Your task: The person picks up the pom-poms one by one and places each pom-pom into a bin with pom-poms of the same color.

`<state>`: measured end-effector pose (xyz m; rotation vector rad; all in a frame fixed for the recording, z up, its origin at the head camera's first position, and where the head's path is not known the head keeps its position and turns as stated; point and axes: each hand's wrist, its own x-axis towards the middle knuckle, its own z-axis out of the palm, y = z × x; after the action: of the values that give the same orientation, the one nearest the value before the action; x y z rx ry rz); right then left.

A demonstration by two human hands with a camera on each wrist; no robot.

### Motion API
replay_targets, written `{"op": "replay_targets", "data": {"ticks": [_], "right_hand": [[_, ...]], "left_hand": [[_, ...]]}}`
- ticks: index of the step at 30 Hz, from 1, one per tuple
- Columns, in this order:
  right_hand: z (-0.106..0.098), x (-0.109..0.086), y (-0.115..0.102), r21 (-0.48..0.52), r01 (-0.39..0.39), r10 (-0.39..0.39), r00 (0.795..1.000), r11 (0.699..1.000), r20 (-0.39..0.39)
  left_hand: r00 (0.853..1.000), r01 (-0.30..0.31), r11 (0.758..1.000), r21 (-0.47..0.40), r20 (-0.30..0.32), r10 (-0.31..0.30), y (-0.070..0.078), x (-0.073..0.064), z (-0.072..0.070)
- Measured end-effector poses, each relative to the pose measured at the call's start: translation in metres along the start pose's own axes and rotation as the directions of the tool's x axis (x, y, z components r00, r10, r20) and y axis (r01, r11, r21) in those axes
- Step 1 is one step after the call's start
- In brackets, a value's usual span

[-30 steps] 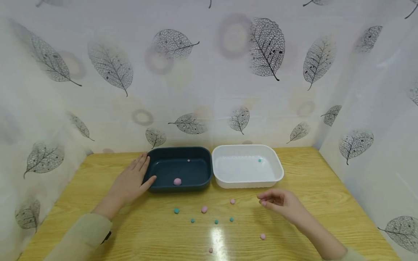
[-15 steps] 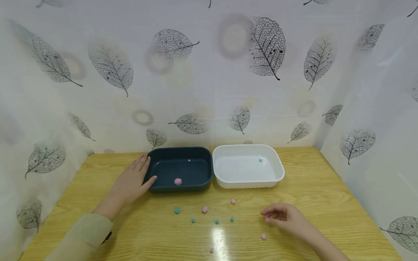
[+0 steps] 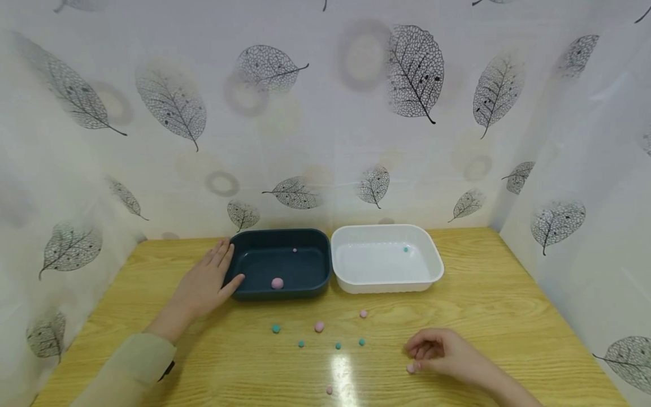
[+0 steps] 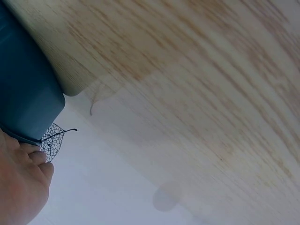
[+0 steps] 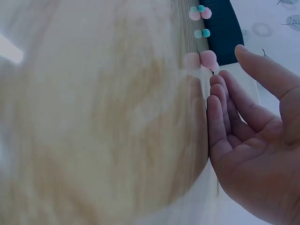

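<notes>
In the head view my left hand [image 3: 200, 282] rests against the left side of the dark blue bin [image 3: 244, 294], its fingers along the side and the thumb over the front rim. The left wrist view has that hand [image 4: 21, 183] at the edge of the bin [image 4: 33, 79]. Low over the table, my right hand [image 3: 445, 356] has its thumb tip at a small pink ball [image 3: 410, 369]; whether they touch cannot be told. In the right wrist view, thumb and fingers of this hand [image 5: 253, 126] stand apart, with a pink ball [image 5: 208, 59] beyond the fingertips.
A white bin [image 3: 386, 287] stands against the dark one, with a teal ball [image 3: 406, 249] inside. The dark bin holds a large pink ball [image 3: 277, 283] and a tiny one [image 3: 294, 250]. Several pink and teal balls lie scattered on the wooden table [image 3: 229, 367]. Leaf-patterned cloth surrounds the table.
My right hand has come down and toward me, from near the white bin's front corner to the pink ball. The left hand has stayed on the dark bin.
</notes>
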<state>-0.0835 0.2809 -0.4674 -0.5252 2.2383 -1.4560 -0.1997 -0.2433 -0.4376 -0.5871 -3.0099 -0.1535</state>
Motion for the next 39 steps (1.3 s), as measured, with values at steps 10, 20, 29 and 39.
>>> {"op": "replay_targets", "data": {"ticks": [10, 20, 29, 39], "right_hand": [[0.003, 0.003, 0.002, -0.117, 0.111, -0.109, 0.994, 0.987, 0.027], [0.008, 0.005, 0.002, -0.213, 0.164, -0.166, 0.986, 0.963, 0.009], [0.012, 0.008, 0.003, -0.278, 0.197, -0.211, 0.977, 0.94, -0.024], [0.01, 0.009, -0.001, -0.207, 0.072, -0.084, 0.995, 0.976, -0.048]], "left_hand": [[1.0, 0.001, 1.0, -0.008, 0.0, -0.001, 0.0, 0.0, 0.0], [1.0, 0.001, 1.0, -0.006, -0.005, -0.001, -0.001, 0.0, 0.001], [1.0, 0.002, 1.0, -0.004, -0.002, -0.002, -0.001, 0.001, 0.001], [1.0, -0.002, 1.0, -0.005, -0.006, 0.002, 0.0, 0.0, 0.0]]}}
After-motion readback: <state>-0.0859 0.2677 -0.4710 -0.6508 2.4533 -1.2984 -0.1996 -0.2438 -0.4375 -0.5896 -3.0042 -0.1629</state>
